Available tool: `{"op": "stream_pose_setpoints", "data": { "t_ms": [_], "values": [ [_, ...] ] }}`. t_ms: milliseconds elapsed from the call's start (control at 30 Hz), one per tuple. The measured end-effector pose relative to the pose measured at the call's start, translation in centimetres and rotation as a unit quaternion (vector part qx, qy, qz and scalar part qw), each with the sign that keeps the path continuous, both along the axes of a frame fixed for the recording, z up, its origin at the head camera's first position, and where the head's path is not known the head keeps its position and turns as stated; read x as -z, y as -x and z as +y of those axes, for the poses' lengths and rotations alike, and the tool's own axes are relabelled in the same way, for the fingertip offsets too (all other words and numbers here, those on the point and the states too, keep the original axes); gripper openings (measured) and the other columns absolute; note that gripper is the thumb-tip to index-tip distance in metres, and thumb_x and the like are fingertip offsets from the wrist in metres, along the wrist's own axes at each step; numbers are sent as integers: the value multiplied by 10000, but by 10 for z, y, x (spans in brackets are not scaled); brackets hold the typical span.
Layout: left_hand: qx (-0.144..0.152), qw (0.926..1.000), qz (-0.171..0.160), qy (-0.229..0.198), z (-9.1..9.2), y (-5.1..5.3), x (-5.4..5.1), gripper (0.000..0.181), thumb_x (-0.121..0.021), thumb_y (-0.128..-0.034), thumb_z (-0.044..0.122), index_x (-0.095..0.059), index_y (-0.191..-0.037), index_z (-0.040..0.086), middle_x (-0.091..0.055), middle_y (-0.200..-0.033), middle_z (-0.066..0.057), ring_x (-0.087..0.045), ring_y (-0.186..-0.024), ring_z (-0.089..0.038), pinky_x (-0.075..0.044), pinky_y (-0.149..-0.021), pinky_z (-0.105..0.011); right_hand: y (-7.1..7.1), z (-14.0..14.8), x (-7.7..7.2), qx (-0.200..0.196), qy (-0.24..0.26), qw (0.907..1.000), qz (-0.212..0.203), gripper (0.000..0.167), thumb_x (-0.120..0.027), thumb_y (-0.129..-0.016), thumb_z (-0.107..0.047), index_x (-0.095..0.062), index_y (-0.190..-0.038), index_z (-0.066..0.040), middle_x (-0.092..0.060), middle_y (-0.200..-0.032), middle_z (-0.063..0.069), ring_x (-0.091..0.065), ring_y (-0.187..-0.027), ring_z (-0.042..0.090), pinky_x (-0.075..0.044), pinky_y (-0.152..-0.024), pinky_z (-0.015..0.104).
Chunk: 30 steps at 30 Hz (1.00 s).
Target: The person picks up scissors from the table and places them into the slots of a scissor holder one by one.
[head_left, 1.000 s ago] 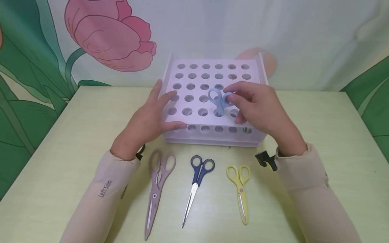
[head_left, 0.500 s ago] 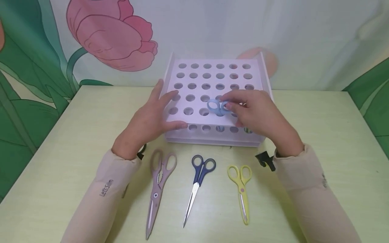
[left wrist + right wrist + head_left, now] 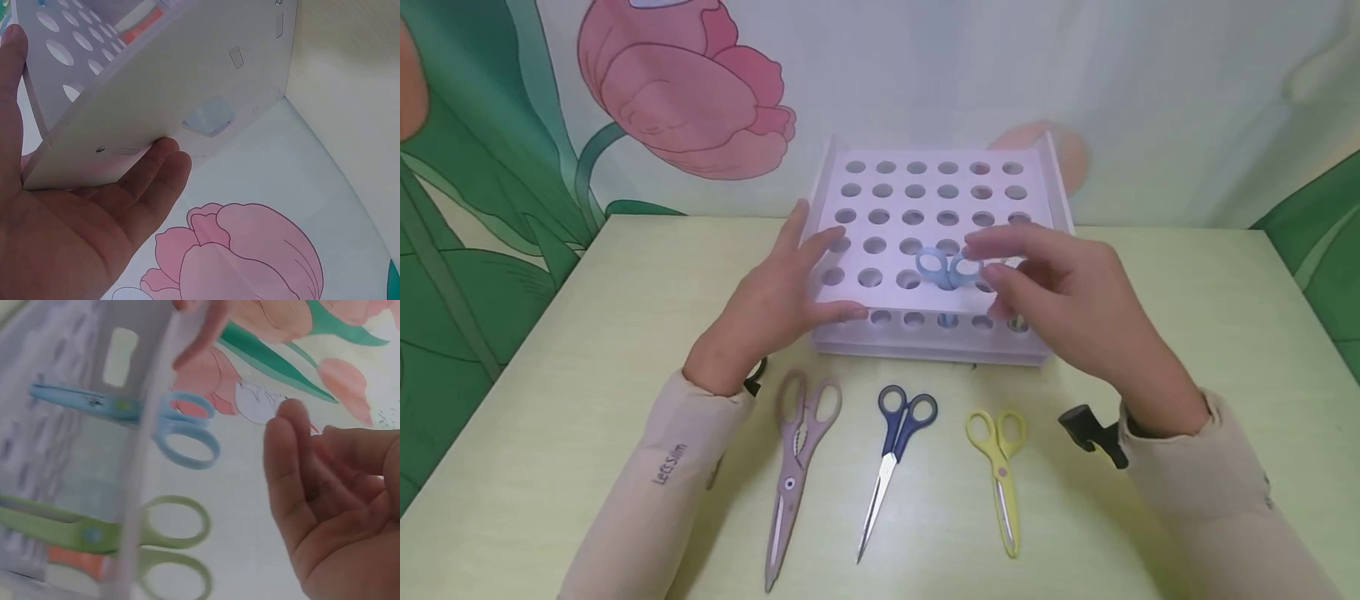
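Observation:
A white rack (image 3: 889, 296) with rows of round holes in two tiers stands at the back of the table. My left hand (image 3: 767, 287) holds its left side; in the left wrist view fingers (image 3: 169, 178) lie against the outer side panel. Light blue scissors (image 3: 949, 280) stand in a front-row hole, handles up and blades down through the tier. My right hand (image 3: 1067, 300) is just right of them, thumb and forefinger parted; the right wrist view shows it apart from the handles. Green scissors (image 3: 81, 536) also stand in the rack beside the blue pair.
On the table (image 3: 587, 350) before the rack lie mauve kitchen scissors (image 3: 790, 479), navy-handled scissors (image 3: 891, 450) and yellow scissors (image 3: 1000, 467), handles toward the rack. A flower-printed cloth (image 3: 880, 75) hangs behind.
The blue scissors have gone down into the hole, and the right hand has let go and drawn back to the right. The left hand has kept its place on the rack.

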<state>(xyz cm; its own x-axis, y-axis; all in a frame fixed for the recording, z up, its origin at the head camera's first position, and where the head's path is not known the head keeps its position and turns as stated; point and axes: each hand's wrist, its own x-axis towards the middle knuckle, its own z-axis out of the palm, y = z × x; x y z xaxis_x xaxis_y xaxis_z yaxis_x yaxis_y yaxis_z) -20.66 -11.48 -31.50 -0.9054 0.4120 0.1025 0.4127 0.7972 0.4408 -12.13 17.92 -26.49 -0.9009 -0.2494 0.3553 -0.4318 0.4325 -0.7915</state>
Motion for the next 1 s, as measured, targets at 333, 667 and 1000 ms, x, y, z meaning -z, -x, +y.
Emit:
{"op": "stream_pose_setpoints", "data": {
  "t_ms": [333, 667, 1000],
  "values": [
    [-62, 10000, -23, 63, 3, 1, -1, 974, -846, -777, 530, -389, -1563, 179, 15, -1686, -111, -565, -1203, -361, -520, -818, -425, -16, 38, 48, -408, -118, 9929, -1111, 208, -639, -981, -6, -719, -1173, -6, -715, -916, 72, -678, -697, 203, -560, -652, 280],
    [-87, 9999, -85, 10, 1, 0, -1, 982, -851, -773, 526, -388, -1563, 172, 24, -1687, -105, -559, -1206, -366, -513, -841, -433, -18, 43, 105, -600, 606, 9682, -2350, 211, -620, -970, 39, -656, -1160, 124, -680, -865, 208, -658, -648, 232, -573, -608, 350],
    [-95, 9999, -96, -23, 1, 1, 1, 973, -847, -776, 531, -388, -1563, 192, 19, -1688, -97, -522, -1252, -367, -509, -876, -445, -18, 44, 126, -273, -1967, 9739, -1103, 398, -818, -867, -257, -717, -1190, -50, -592, -839, -64, -527, -746, 121, -472, -668, 300]
  ]
}}
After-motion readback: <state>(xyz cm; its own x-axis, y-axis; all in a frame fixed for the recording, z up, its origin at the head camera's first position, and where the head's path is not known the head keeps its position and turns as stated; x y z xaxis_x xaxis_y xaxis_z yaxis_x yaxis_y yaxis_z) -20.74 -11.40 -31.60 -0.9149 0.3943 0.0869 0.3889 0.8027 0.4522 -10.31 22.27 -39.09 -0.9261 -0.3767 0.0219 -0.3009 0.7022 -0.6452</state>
